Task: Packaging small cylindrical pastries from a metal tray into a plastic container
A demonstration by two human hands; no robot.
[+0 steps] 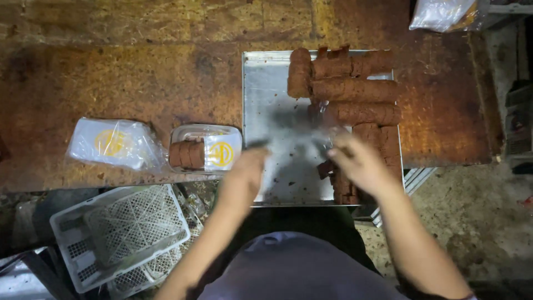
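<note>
Stretching a sheet of clear plastic film [294, 130] between them, the left hand [250, 166] and the right hand [358, 161] are working over a metal tray [266, 83] on the worn brown bench [139, 72]. The fingers of both hands are pinching the film's edges, though motion blur is hiding the exact grip. Brown cylindrical rolls [355, 89] are lying stacked across the far right part of the tray, with more running down its right edge beneath the right hand. Just left of the tray, a clear plastic container [206, 147] is holding two brown pieces beside a yellow round label. Farther left, a bag of empty containers [114, 143] is resting on the bench. White plastic crates [119, 236] are sitting on the floor, near left.
</note>
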